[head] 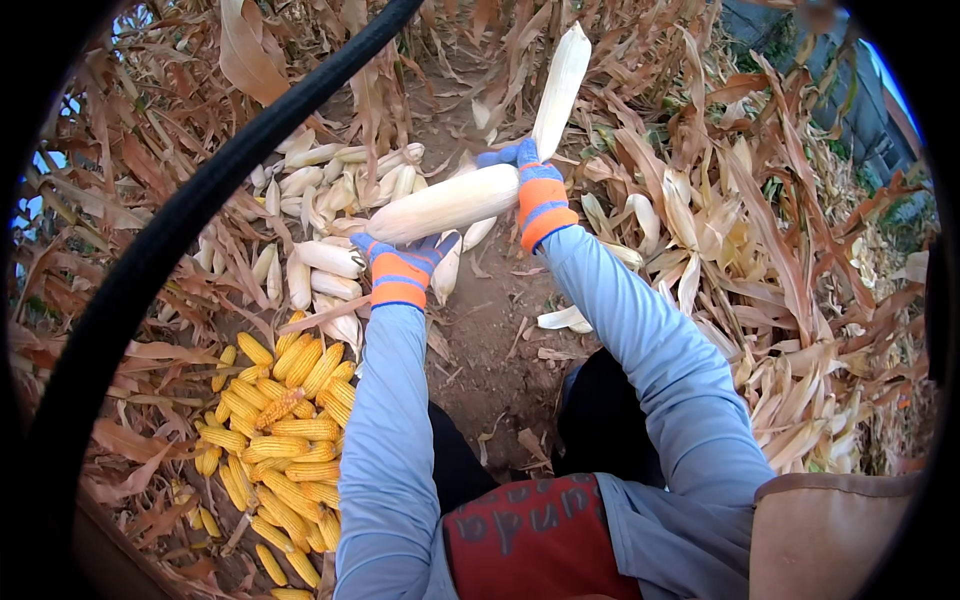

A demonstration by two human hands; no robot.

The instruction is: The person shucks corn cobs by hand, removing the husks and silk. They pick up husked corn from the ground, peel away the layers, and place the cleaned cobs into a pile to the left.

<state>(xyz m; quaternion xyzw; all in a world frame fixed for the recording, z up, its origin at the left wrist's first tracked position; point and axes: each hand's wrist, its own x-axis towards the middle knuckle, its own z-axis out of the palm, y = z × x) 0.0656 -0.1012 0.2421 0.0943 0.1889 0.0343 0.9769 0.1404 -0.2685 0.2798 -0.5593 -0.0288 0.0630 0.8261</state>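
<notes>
An ear of corn in pale husk lies slanting between my hands, its left end over my left hand, which wears a blue and orange glove. The fingers of that hand are spread beneath the ear. My right hand, gloved alike, is at the ear's right end and closes on the base of a strip of pale husk or a second husked ear that points up and away; which of these it is, I cannot tell. Its palm is hidden. Husked ears lie just beyond and left of my left hand.
Bare yellow corn ears are heaped at the lower left, beside my left sleeve. Loose dry husks pile up at the right. Dry corn stalks and leaves surround the brown soil. A dark curved strap or cable crosses the left of the view.
</notes>
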